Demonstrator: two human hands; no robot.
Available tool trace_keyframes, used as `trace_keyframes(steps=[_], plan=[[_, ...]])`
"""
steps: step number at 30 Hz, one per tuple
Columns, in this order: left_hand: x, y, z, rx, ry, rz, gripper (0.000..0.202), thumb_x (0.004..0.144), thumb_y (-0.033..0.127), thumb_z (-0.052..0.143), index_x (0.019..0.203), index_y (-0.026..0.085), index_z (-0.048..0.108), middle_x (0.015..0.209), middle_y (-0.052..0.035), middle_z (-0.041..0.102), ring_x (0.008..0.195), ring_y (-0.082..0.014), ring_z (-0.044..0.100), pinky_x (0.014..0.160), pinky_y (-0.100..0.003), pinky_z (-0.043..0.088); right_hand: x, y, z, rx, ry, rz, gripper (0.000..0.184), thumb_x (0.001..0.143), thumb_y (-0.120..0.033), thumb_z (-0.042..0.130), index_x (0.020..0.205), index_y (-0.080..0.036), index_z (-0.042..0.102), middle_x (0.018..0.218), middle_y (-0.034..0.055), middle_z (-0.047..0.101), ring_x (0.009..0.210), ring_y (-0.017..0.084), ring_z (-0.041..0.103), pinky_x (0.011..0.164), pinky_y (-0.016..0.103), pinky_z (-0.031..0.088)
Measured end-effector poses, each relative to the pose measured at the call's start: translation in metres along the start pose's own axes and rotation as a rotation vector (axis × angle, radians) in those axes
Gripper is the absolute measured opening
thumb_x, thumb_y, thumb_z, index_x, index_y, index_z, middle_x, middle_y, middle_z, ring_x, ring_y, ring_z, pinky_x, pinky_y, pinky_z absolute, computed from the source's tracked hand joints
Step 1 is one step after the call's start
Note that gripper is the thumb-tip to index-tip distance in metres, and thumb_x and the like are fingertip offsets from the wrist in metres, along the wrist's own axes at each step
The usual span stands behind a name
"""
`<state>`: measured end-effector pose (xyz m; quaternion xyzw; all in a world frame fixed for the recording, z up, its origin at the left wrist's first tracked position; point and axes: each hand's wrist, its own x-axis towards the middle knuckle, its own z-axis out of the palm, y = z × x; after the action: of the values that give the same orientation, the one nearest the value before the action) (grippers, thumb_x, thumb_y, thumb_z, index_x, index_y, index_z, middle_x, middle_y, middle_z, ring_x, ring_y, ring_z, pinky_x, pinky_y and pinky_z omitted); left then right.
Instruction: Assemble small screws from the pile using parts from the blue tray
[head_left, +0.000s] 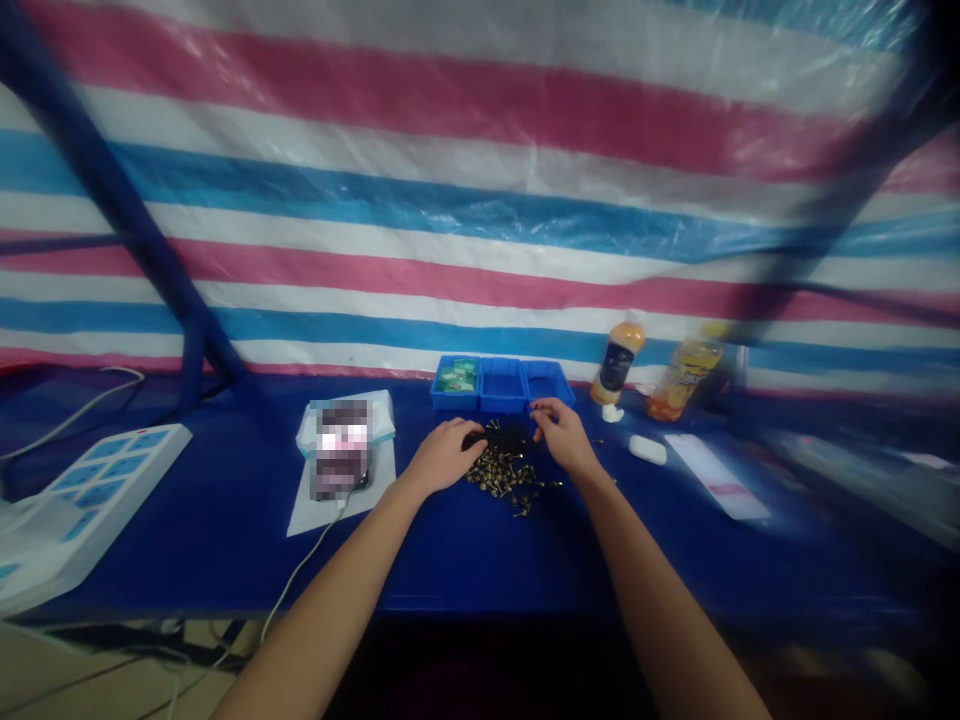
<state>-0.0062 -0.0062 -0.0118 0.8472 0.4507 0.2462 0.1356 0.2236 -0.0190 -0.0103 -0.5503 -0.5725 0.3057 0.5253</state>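
Observation:
A loose pile of small brass-coloured, screw-like pieces (499, 475) lies on the blue table. Behind it is a heap of small dark pieces (508, 437), too blurred to name. My left hand (444, 457) rests at the left side of both, fingers bent and closed around something dark. To the right, my right hand (561, 436) is raised a little with fingers curled in; a tiny dark thing seems to be at the fingertips. Just beyond stand three joined blue bins: the left bin (455, 404) contains green packets, beside the middle bin (503, 404) and right bin (551, 380).
Two drink bottles, one dark-labelled (616, 368) and one yellow (684, 378), stand back right. Nearer are a white case (647, 450) and a white phone-like slab (716, 477). On the left lie a cabled phone (342, 455) and a power strip (112, 500).

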Motion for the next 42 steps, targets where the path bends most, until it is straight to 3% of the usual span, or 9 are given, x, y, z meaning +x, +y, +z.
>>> trace_keyframes(steps=[4,10,17,21,25,29,32,37,42], plan=[[0.0,0.001,0.0,0.001,-0.007,-0.003,0.033,0.091,0.043,0.047,0.111,0.024,0.066,0.108,-0.0057,0.066,0.101,-0.0242,0.06,0.089,-0.038,0.046,-0.003,-0.008,-0.001,0.074,-0.028,0.056,0.025,0.077,-0.04,0.06,0.089,-0.018,0.058,0.074,0.0015,0.065,0.053,0.013,0.057,0.053,0.024,0.04],[0.0,0.003,-0.001,-0.013,-0.008,-0.012,0.035,0.091,0.045,0.047,0.112,0.023,0.066,0.109,-0.0064,0.066,0.102,-0.0247,0.06,0.089,-0.038,0.046,-0.006,-0.008,-0.002,-0.293,0.076,0.036,0.028,0.078,-0.047,0.059,0.067,-0.021,0.055,0.054,-0.0021,0.054,0.056,0.015,0.049,0.055,0.026,0.035],[-0.001,0.002,-0.001,-0.012,0.0,-0.009,0.034,0.091,0.044,0.047,0.111,0.023,0.066,0.109,-0.0062,0.066,0.104,-0.0248,0.06,0.09,-0.038,0.046,-0.011,-0.03,-0.009,0.575,-0.226,0.159,0.028,0.082,-0.05,0.057,0.083,-0.023,0.052,0.063,-0.0047,0.044,0.055,0.011,0.043,0.056,0.024,0.038],[-0.001,0.002,-0.001,-0.021,-0.003,-0.009,0.035,0.091,0.044,0.047,0.111,0.023,0.066,0.109,-0.0067,0.065,0.104,-0.0248,0.06,0.091,-0.038,0.046,-0.012,-0.036,-0.014,0.706,-0.249,0.221,0.035,0.084,-0.051,0.056,0.069,-0.022,0.044,0.057,-0.0057,0.035,0.051,0.01,0.039,0.055,0.024,0.04],[-0.001,0.001,-0.001,-0.03,-0.006,-0.007,0.036,0.092,0.044,0.046,0.112,0.023,0.066,0.11,-0.0064,0.065,0.104,-0.0247,0.06,0.092,-0.038,0.045,-0.006,-0.025,-0.012,0.563,-0.094,0.373,0.034,0.078,-0.051,0.065,0.076,-0.02,0.05,0.055,-0.0062,0.04,0.046,0.009,0.04,0.046,0.022,0.035],[-0.001,0.001,-0.001,-0.034,-0.008,-0.018,0.036,0.091,0.045,0.047,0.113,0.023,0.065,0.111,-0.0069,0.065,0.104,-0.025,0.06,0.091,-0.038,0.046,-0.001,-0.014,-0.01,0.521,0.047,0.322,0.054,0.075,-0.047,0.068,0.122,-0.024,0.051,0.08,-0.001,0.062,0.049,0.008,0.05,0.043,0.02,0.035],[-0.002,0.002,-0.001,-0.032,-0.005,-0.017,0.035,0.091,0.045,0.047,0.112,0.024,0.066,0.11,-0.0064,0.065,0.104,-0.0249,0.06,0.09,-0.038,0.046,0.002,-0.005,-0.013,0.244,0.068,0.246,0.046,0.078,-0.043,0.062,0.118,-0.021,0.058,0.076,-0.0003,0.064,0.048,0.01,0.049,0.045,0.022,0.036],[-0.002,0.002,-0.002,-0.036,-0.006,-0.018,0.035,0.091,0.045,0.047,0.112,0.024,0.066,0.11,-0.0063,0.065,0.104,-0.0248,0.06,0.091,-0.038,0.046,0.001,0.01,-0.022,-0.541,-0.086,0.06,0.024,0.079,-0.022,0.055,0.094,-0.023,0.074,0.089,0.0035,0.071,0.087,0.02,0.064,0.081,0.03,0.047],[-0.002,0.0,-0.001,-0.042,-0.007,-0.011,0.033,0.092,0.044,0.047,0.111,0.024,0.065,0.11,-0.0058,0.065,0.103,-0.024,0.06,0.09,-0.037,0.046,-0.004,0.015,-0.027,-0.787,-0.26,-0.003,0.031,0.085,-0.019,0.05,0.106,-0.025,0.073,0.109,0.006,0.068,0.105,0.021,0.061,0.094,0.03,0.042]])
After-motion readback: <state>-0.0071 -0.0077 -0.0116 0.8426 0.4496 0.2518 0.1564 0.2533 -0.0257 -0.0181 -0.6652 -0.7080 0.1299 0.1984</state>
